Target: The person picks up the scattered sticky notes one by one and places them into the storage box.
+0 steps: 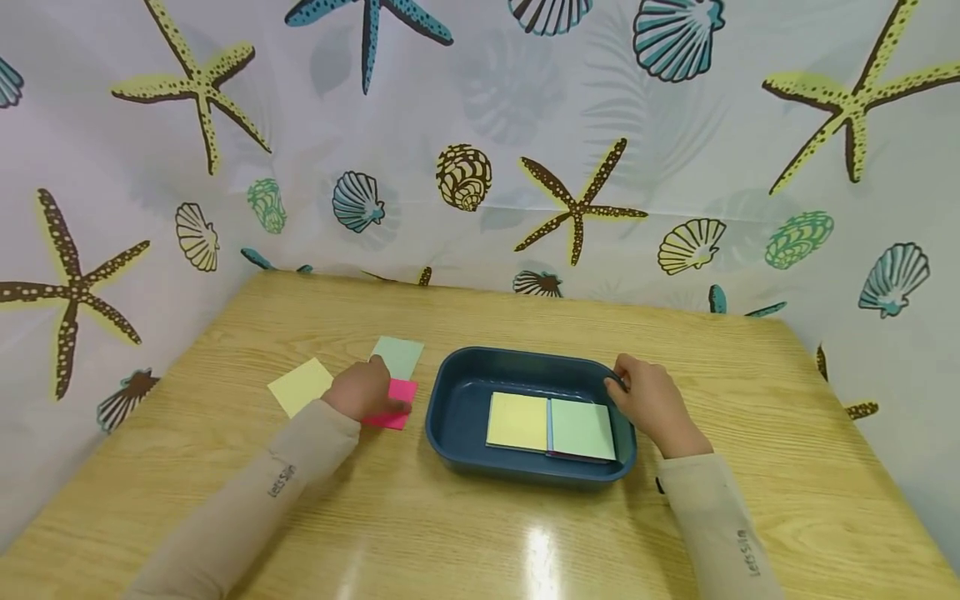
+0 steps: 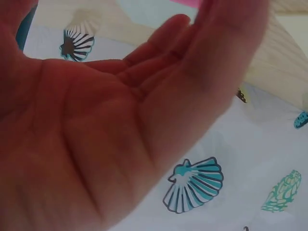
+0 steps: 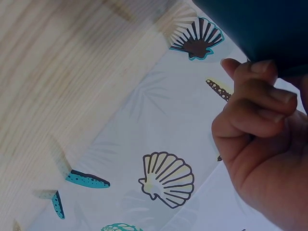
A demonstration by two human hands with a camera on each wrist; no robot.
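Observation:
My left hand (image 1: pixel 378 390) lies on a pink sticky note (image 1: pixel 400 406) on the wooden table, left of a dark blue tray (image 1: pixel 525 355). In the left wrist view the left hand (image 2: pixel 144 96) shows an open palm with nearly straight fingers, and a bit of the pink note (image 2: pixel 188 2) shows at the top. A pale green note (image 1: pixel 399 355) and a yellow note (image 1: pixel 300 386) lie close by. Inside the tray sit a yellow pad (image 1: pixel 519 421) and a green pad (image 1: pixel 582 429). My right hand (image 1: pixel 628 388) holds the tray's right rim; its fingers (image 3: pixel 262 91) curl against the tray (image 3: pixel 250 24).
The table (image 1: pixel 525 533) is light wood with a glossy patch near the front. A white curtain (image 1: pixel 480 125) printed with starfish and shells closes in the back and both sides, right at the table's edges.

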